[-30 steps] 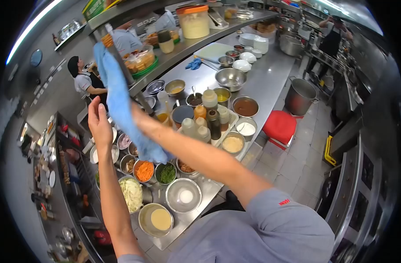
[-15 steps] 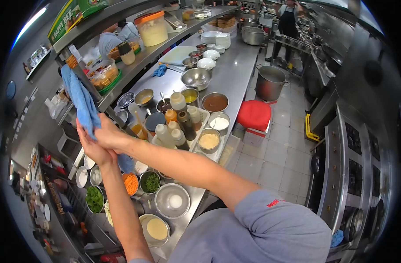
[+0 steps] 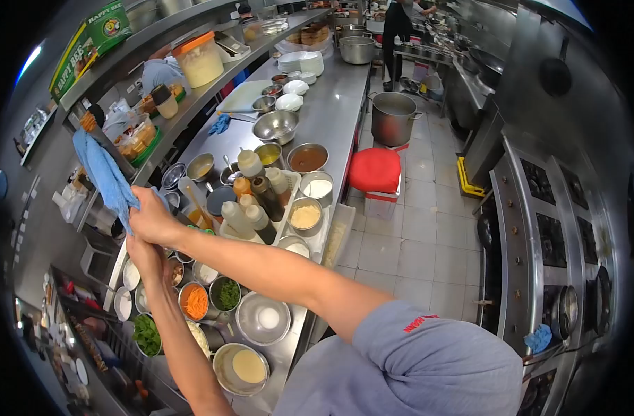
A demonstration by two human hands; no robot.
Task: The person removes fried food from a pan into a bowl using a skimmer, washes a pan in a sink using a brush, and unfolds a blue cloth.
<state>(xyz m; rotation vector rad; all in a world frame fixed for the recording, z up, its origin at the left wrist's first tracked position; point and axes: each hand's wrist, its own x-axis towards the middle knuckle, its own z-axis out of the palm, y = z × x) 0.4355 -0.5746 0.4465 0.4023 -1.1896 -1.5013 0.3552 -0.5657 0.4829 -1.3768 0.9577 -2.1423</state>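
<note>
A blue cloth towel (image 3: 103,173) hangs from the post of the shelf on the left. My right hand (image 3: 154,216) is closed around its lower end, which is bunched there. Just under it, my left hand (image 3: 145,255) is against the towel's bottom tip and the right hand; its fingers are mostly hidden. Below and right of my hands stand bowls of shredded carrot (image 3: 194,301), chopped green herbs (image 3: 226,294) and green leaves (image 3: 147,335). Squeeze bottles (image 3: 250,165) stand in a white tray beyond my right forearm.
Metal bowls, including one of brown sauce (image 3: 308,159), line the steel counter (image 3: 329,111). A red-topped stool (image 3: 374,170) and a large pot (image 3: 393,119) stand on the tiled floor. Stoves (image 3: 539,208) run along the right. A person in dark clothing (image 3: 397,35) stands far back.
My right hand has closed round the towel's lower end, while my left hand has slid lower beneath it. The camera view has turned slightly right.
</note>
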